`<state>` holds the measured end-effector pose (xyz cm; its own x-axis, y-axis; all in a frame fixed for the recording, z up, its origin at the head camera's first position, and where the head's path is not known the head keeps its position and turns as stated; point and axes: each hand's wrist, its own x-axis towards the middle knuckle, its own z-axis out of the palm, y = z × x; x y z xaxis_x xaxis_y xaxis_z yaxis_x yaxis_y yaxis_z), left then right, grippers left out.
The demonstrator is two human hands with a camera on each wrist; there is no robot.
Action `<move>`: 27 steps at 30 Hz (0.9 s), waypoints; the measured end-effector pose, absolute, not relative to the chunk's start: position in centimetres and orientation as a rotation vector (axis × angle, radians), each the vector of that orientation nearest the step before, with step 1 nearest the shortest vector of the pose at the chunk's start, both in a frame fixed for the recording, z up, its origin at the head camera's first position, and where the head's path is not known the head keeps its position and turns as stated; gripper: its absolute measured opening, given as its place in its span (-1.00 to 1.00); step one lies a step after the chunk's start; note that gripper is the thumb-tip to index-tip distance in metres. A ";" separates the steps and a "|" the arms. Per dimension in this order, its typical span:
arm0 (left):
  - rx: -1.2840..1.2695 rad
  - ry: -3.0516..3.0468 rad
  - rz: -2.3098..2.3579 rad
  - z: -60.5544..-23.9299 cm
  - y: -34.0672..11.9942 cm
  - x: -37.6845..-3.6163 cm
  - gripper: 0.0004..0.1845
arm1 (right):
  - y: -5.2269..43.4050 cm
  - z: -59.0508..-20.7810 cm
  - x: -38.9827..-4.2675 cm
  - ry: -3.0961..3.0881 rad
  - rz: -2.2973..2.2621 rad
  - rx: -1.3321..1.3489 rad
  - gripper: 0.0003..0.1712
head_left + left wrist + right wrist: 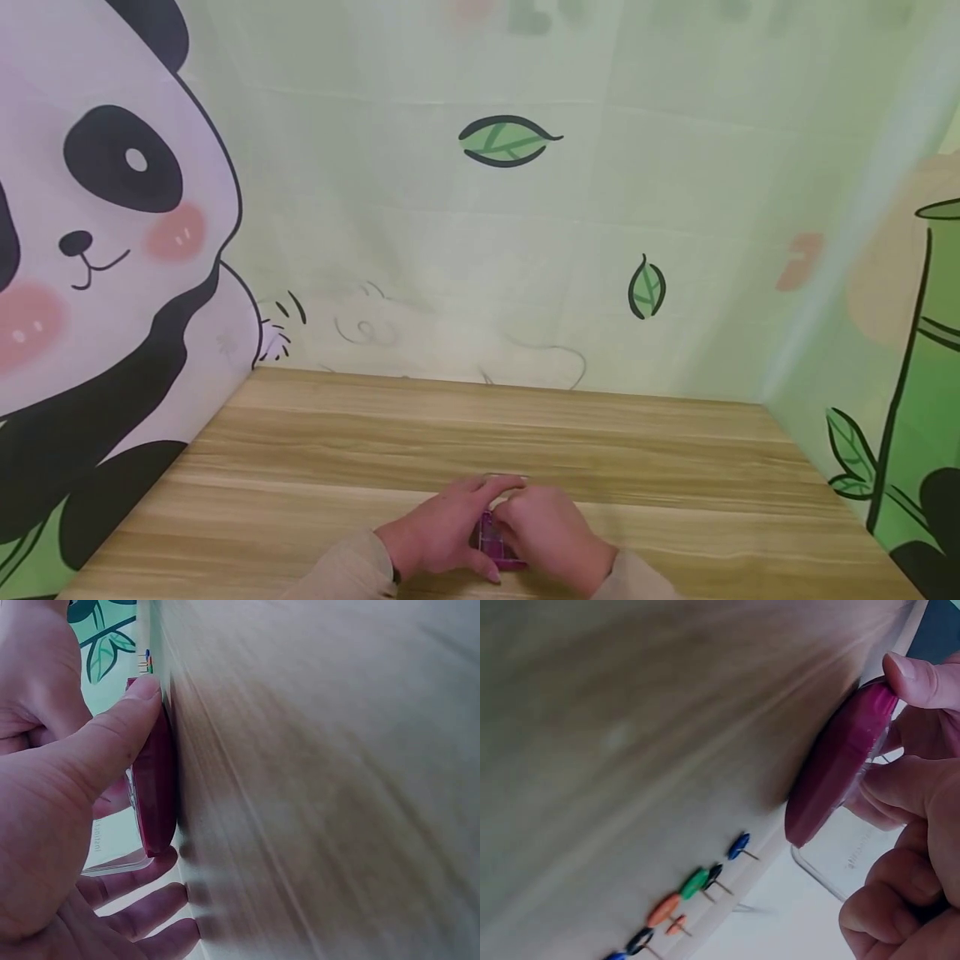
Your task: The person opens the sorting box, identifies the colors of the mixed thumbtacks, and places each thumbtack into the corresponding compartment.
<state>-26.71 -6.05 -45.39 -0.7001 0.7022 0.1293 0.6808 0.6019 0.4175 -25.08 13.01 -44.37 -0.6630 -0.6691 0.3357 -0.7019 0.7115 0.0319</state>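
Note:
A small magenta case [493, 550] lies on the table with its clear lid [847, 851] folded back on the far side. My left hand [444, 527] holds the case, its thumb pressed on the near edge and its other fingers around the far end. Over the case, my right hand [553, 533] has its fingers curled and dips a fingertip or two inside. Whether those fingertips pinch anything is hidden. Beside the case in the right wrist view, several thumbtacks with coloured heads lie in a row, among them a green thumbtack [694, 883] and an orange thumbtack [664, 909].
The wood-grain table [360, 433] reaches back to a pale green cloth wall [420, 233] printed with leaves. A panda print [112, 292] covers the left side wall, and bamboo [926, 375] is printed on the right one.

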 end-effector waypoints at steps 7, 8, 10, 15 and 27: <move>1.183 2.758 0.697 -45.3 -6.0 -26.7 0.16 | 12.6 -44.1 -25.3 -2.649 0.103 1.041 -0.85; 1.177 2.757 0.697 -45.3 -6.0 -26.6 0.15 | 12.5 -44.0 -25.3 -2.657 0.105 1.038 -0.86; 1.163 2.756 0.698 -45.3 -6.0 -26.6 0.14 | 12.4 -43.9 -25.4 -2.674 0.122 1.034 -0.86; 1.170 2.771 0.684 -45.4 -6.0 -26.6 0.14 | 12.2 -43.7 -25.4 -2.683 0.134 1.025 -0.84; 1.178 2.759 0.669 -45.4 -5.8 -26.9 0.14 | 12.1 -43.7 -25.5 -2.672 0.160 0.999 -0.78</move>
